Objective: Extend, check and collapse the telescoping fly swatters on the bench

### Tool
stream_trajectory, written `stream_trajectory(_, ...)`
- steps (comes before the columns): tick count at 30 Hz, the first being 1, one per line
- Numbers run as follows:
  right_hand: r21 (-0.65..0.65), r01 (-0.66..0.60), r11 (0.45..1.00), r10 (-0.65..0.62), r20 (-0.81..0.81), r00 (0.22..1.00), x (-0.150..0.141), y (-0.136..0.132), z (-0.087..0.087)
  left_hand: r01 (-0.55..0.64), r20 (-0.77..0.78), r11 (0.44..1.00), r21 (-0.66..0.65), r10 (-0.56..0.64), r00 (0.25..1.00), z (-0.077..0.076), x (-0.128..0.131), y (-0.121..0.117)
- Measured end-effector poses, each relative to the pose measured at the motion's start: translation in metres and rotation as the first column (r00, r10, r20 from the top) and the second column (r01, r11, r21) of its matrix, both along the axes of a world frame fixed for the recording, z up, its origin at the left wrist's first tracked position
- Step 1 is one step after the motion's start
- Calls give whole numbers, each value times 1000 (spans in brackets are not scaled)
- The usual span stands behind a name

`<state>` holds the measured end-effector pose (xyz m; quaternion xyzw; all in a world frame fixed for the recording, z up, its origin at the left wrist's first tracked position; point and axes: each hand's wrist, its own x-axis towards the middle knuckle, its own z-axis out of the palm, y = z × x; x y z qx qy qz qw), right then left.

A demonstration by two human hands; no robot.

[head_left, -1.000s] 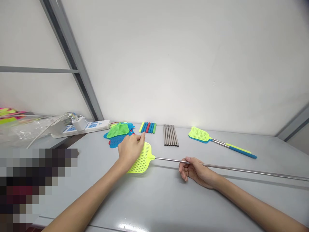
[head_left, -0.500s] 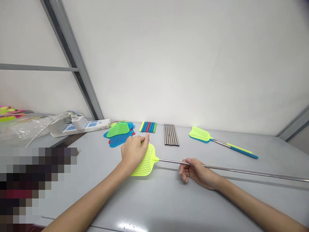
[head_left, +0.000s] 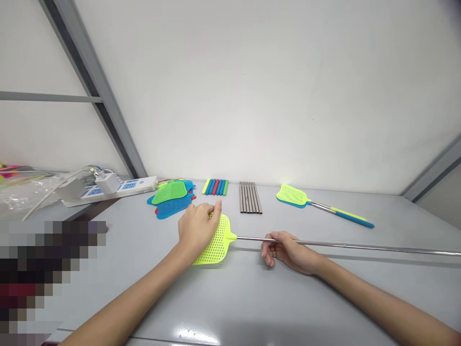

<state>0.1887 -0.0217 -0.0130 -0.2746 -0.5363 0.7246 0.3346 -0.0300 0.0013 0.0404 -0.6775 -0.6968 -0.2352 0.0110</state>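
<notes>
My left hand (head_left: 197, 228) grips the yellow perforated head of a fly swatter (head_left: 218, 242), thumb pointing up, and covers part of that head. From the head a long, extended metal rod (head_left: 378, 248) runs right and leaves the frame, so its far end is hidden. My right hand (head_left: 288, 251) is closed lightly around the rod, thumb on top and fingers curled underneath. Behind my left hand lies a pile of green, blue and red swatter heads (head_left: 172, 192). Coloured handle grips (head_left: 215, 187) and short metal rods (head_left: 249, 197) lie in rows beyond the hands.
At the back right rest two whole swatters (head_left: 293, 196), yellow over blue. A white power strip (head_left: 122, 188) with plugs and cables sits at the left, near clear plastic bags (head_left: 29, 194). The white wall (head_left: 230, 96) borders the grey table (head_left: 230, 298) behind.
The view has shifted slightly. Over the second, the gap between the swatter head and my right hand has narrowed a little. Both hands keep their hold.
</notes>
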Motion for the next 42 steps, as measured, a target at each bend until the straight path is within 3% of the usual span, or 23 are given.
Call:
stream_trajectory(11,22,-14,1000,13,3,1000,0,1,0,31,22,999,-8,-31,999,-1,4,-3)
stream_trajectory(22,27,19,999,-20,45,999,-5,-1,4,87,34,995,-43,-86,996,0,-3,10)
stream_trajectory(30,70,139,988,-136,-40,990,0,-4,4,-9,29,1000,-8,9,1000,14,-22,22)
stream_trajectory(35,5,234,972,-233,-91,968,-2,-3,4,-43,14,999,-20,44,999,16,-36,32)
stream_trajectory(42,22,203,979,-202,-57,978,-4,-1,-1,-27,-27,998,-55,25,999,13,-35,29)
